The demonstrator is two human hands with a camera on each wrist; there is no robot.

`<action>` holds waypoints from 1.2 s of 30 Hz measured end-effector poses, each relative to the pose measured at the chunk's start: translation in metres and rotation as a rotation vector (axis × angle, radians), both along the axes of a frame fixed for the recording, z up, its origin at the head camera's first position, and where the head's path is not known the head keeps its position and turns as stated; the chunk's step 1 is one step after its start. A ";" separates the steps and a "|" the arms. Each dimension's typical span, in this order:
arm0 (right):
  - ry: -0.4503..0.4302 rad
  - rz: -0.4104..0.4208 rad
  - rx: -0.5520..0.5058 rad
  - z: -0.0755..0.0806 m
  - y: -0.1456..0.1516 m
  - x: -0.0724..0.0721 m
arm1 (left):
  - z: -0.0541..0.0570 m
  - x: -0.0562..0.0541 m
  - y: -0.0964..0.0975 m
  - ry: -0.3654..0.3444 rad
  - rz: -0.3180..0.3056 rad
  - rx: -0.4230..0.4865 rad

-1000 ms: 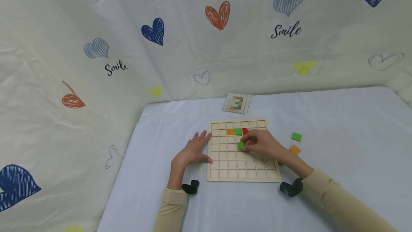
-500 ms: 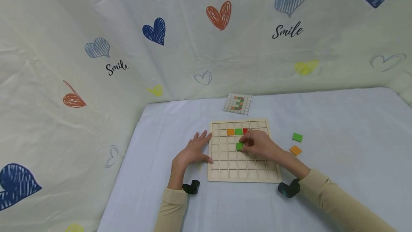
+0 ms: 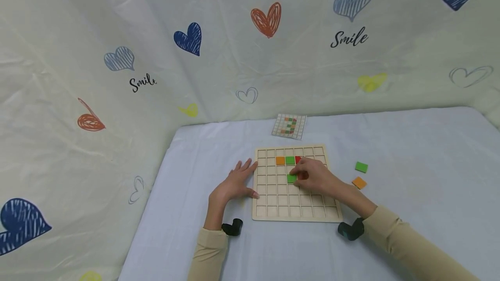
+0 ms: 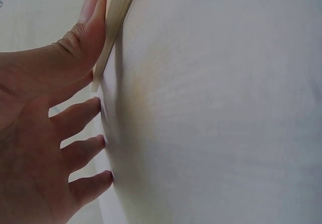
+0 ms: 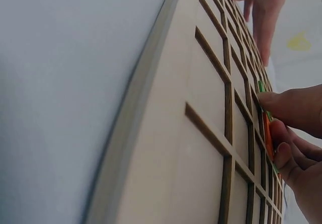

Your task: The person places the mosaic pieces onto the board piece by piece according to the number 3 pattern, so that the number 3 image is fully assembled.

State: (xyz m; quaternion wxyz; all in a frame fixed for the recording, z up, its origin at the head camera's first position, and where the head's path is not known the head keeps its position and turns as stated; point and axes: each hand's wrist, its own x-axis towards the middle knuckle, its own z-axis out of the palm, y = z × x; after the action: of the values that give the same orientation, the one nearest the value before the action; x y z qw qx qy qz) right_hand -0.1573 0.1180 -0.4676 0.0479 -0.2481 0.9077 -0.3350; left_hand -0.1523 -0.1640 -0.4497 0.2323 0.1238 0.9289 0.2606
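On the wooden grid board (image 3: 269, 200), my right hand (image 3: 317, 176) pinches a green square tile (image 3: 291, 179) at its right edge with thumb and fingertips. The tile lies level over a cell near the middle. In the right wrist view, an orange-red piece (image 5: 268, 138) shows between the thumb and curled fingers. One row up and beyond sit an orange tile (image 3: 280, 161), a green tile (image 3: 290, 160) and a red tile (image 3: 298, 159), partly covered by the hand. My left hand (image 3: 233, 184) spreads along the board's left edge, thumb (image 4: 95, 25) and a fingertip touching it.
A printed pattern card (image 3: 289, 126) lies behind the board. Right of the board rest a loose green tile (image 3: 361, 167) and an orange tile (image 3: 359, 182). A white cloth (image 3: 187, 159) covers the table; a curtain with hearts (image 3: 218, 68) hangs behind.
The green tile in my right hand has shifted slightly left and now sits squarer over its cell. My left hand has stayed at the board's edge.
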 end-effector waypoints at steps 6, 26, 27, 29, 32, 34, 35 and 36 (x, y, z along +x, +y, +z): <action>0.004 -0.016 -0.035 0.000 0.005 0.002 | 0.002 0.001 0.001 -0.001 0.010 0.004; 0.044 -0.052 -0.039 0.016 0.053 0.020 | 0.004 0.002 0.002 -0.002 0.003 0.012; 0.043 -0.051 -0.035 0.017 0.056 0.021 | 0.004 0.002 0.002 -0.002 0.003 0.011; 0.040 -0.055 -0.030 0.018 0.062 0.023 | 0.005 0.002 0.002 -0.001 0.002 0.007; 0.048 -0.058 -0.028 0.018 0.071 0.025 | 0.006 0.002 0.002 0.000 0.002 0.005; 0.049 -0.065 -0.022 0.018 0.077 0.027 | 0.006 0.002 0.003 -0.001 0.003 0.005; 0.052 -0.065 -0.017 0.017 0.080 0.028 | 0.006 0.002 0.003 -0.002 0.003 0.006; 0.054 -0.069 -0.010 0.017 0.082 0.030 | 0.007 0.002 0.003 -0.003 0.003 0.006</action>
State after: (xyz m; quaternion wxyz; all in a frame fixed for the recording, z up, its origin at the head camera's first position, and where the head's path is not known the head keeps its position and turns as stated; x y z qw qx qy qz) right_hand -0.1278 0.2004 -0.4507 0.0108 -0.2260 0.9149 -0.3343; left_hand -0.1502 -0.1615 -0.4432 0.2328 0.1228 0.9280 0.2638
